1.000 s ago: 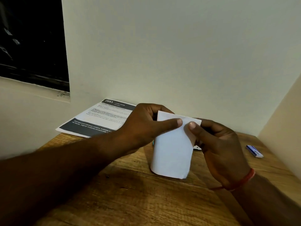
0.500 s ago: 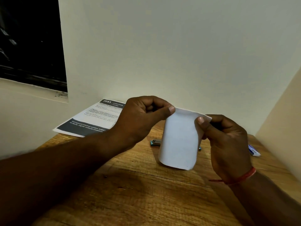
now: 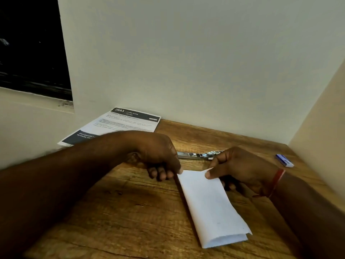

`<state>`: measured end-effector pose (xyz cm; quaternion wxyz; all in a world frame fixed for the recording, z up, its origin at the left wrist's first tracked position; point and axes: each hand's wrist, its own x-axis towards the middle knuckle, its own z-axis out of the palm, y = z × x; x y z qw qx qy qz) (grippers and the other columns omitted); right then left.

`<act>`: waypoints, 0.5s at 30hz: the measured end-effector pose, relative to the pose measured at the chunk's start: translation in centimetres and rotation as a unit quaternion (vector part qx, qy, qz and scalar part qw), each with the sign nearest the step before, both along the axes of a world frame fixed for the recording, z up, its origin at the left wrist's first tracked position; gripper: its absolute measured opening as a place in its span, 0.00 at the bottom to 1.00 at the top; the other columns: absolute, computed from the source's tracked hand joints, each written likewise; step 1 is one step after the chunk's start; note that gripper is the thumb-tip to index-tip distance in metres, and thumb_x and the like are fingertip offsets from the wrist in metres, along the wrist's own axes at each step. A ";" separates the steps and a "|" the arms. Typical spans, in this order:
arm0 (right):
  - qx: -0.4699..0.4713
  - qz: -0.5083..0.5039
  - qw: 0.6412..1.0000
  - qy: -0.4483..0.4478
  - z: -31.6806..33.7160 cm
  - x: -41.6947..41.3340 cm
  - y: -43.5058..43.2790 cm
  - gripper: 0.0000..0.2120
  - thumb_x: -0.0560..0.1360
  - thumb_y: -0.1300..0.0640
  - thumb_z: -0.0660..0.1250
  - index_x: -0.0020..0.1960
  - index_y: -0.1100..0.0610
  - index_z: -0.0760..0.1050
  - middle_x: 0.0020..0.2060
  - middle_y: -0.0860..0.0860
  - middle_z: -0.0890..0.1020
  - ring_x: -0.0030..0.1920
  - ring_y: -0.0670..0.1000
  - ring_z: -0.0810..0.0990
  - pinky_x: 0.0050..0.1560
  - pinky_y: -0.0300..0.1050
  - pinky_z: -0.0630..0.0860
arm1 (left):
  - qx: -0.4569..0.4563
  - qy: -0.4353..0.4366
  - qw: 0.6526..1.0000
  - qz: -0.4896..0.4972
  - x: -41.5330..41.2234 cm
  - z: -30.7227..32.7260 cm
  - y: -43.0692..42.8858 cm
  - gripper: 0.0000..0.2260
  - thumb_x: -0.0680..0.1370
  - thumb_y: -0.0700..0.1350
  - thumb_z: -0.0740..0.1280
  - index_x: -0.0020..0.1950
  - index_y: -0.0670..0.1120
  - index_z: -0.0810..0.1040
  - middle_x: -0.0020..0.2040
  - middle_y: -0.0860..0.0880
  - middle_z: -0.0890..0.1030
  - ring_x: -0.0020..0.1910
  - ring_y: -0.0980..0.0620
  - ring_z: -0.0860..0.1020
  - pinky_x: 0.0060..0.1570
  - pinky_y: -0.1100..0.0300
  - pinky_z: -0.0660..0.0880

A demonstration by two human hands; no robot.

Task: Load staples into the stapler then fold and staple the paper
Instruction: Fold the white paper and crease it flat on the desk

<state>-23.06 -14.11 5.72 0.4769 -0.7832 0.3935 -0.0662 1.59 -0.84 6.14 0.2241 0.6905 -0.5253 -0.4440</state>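
The folded paper (image 3: 211, 206) is held flat on the table (image 3: 112, 212), its far corners pinched by the curled fingers of the left hand (image 3: 158, 157) and right hand (image 3: 240, 171). The stapler (image 3: 194, 155) is seen just behind.

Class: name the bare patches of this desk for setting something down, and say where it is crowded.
Free: near-left desk, left of the paper; far strip behind the stapler, from sheet to right wall. Crowded: the middle, where left hand and right hand pinch the paper near the stapler.
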 end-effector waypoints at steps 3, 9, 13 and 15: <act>-0.056 0.016 0.997 0.047 0.0 0.2 0.1 0.09 0.74 0.58 0.84 0.45 0.63 0.88 0.35 0.60 0.88 0.24 0.51 0.77 0.26 0.41 0.73 | 0.007 -0.098 0.995 -0.030 -0.2 0.4 0.2 0.08 0.83 0.45 0.78 0.47 0.44 0.87 0.34 0.50 0.86 0.29 0.55 0.82 0.30 0.62 0.77; -0.118 0.026 0.990 0.070 0.2 0.3 0.6 0.08 0.73 0.57 0.87 0.43 0.57 0.89 0.30 0.54 0.87 0.24 0.49 0.80 0.26 0.40 0.76 | -0.049 -0.227 0.971 -0.055 -1.6 0.4 0.6 0.06 0.79 0.51 0.81 0.48 0.50 0.88 0.34 0.55 0.88 0.31 0.61 0.83 0.39 0.62 0.79; -0.122 0.035 0.989 0.073 0.6 0.2 0.9 0.09 0.73 0.59 0.86 0.48 0.59 0.88 0.30 0.55 0.87 0.24 0.49 0.80 0.27 0.41 0.77 | -0.175 -0.294 0.933 -0.113 -2.7 0.3 1.4 0.11 0.79 0.43 0.73 0.49 0.59 0.90 0.44 0.62 0.87 0.38 0.67 0.82 0.40 0.69 0.75; -0.119 0.040 0.989 0.073 0.7 0.1 0.9 0.09 0.73 0.59 0.86 0.48 0.58 0.88 0.30 0.55 0.87 0.24 0.49 0.80 0.26 0.41 0.77 | -0.198 -0.311 0.918 -0.147 -2.9 0.5 1.8 0.13 0.79 0.43 0.73 0.52 0.61 0.92 0.48 0.62 0.88 0.41 0.70 0.81 0.41 0.71 0.74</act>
